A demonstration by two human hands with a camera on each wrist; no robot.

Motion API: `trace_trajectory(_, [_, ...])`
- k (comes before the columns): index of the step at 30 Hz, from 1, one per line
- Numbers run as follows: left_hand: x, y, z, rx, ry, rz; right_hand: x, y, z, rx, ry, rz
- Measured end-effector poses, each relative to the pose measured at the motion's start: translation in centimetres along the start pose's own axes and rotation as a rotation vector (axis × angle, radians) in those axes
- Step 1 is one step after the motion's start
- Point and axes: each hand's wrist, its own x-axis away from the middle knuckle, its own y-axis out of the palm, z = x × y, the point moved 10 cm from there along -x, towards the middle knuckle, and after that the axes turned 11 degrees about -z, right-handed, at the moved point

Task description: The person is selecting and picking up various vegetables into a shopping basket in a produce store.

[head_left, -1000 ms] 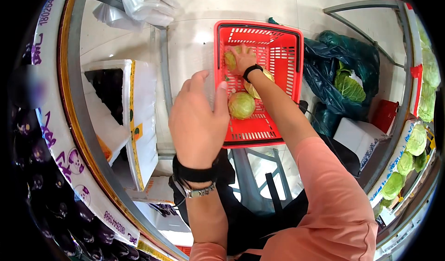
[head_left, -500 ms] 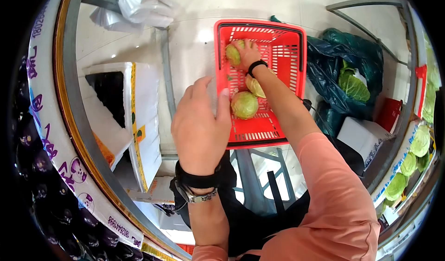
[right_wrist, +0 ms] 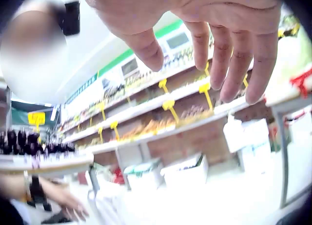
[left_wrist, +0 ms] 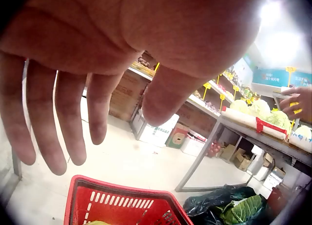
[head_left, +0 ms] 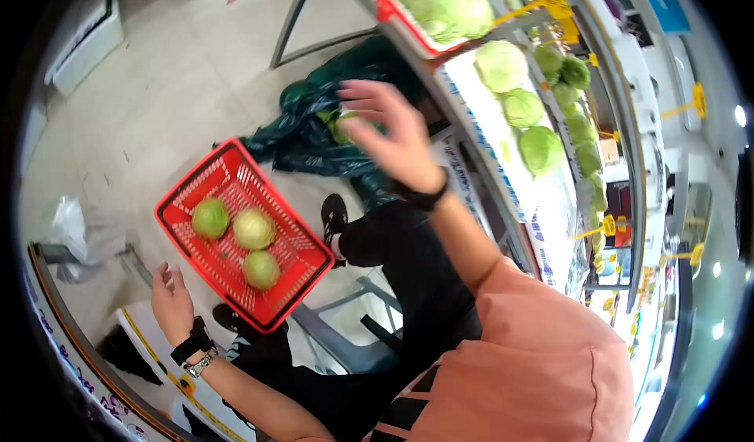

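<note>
Three cabbages (head_left: 254,228) are lying in the basket (head_left: 292,273), other cabbages (head_left: 540,150) sitting to its right; left hand (head_left: 173,305) and right hand (head_left: 397,140) (both empty), fingers extended, are flanking it.

From here the red rectangular basket (head_left: 200,247) looks like smooth, slightly shiny plastic, its walls slotted. The dark green crumpled bag (head_left: 306,155) beside it is thin plastic, glossy along its creases. The pale tiled floor (head_left: 157,112) has a smooth, polished look. That salmon-coloured short-sleeved shirt (head_left: 542,348) is matt, soft cloth, and the silvery linked bracelet (head_left: 202,362) is shiny metal. The clear white bag (head_left: 69,228) is filmy plastic; the brown boxes (left_wrist: 126,94) look like matt cardboard.
</note>
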Motion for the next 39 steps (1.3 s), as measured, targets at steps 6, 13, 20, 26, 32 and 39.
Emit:
trace_trajectory(6, [-1.0, 0.4, 1.4, -0.151, 0.062, 0.036, 16.9, -25.2, -5.7, -0.073, 0.182, 0.457])
trace_trajectory(13, [-1.4, 2.4, 3.3, -0.305, 0.065, -0.039, 26.0, -43.2, 11.4, 0.987, 0.663, 0.25])
trace_trajectory(20, [-1.3, 2.7, 1.6, -0.392, 0.027, -0.014, 28.9, -44.6, 22.8, 0.697, 1.029, 0.217])
trace_trajectory(26, [-1.6, 2.3, 1.7, -0.397, 0.058, -0.005, 31.4, -45.2, 20.2, 0.306, 0.841, 0.485])
trace_trajectory(32, [-1.8, 2.4, 1.1, -0.363, 0.136, 0.011, 30.2, -33.7, 11.0, -0.875, 0.324, 0.35])
trace_trajectory(39, [1.6, -1.1, 1.1, -0.174, -0.007, 0.116, 13.1, -5.4, -7.6, -0.014, 0.11, -0.112])
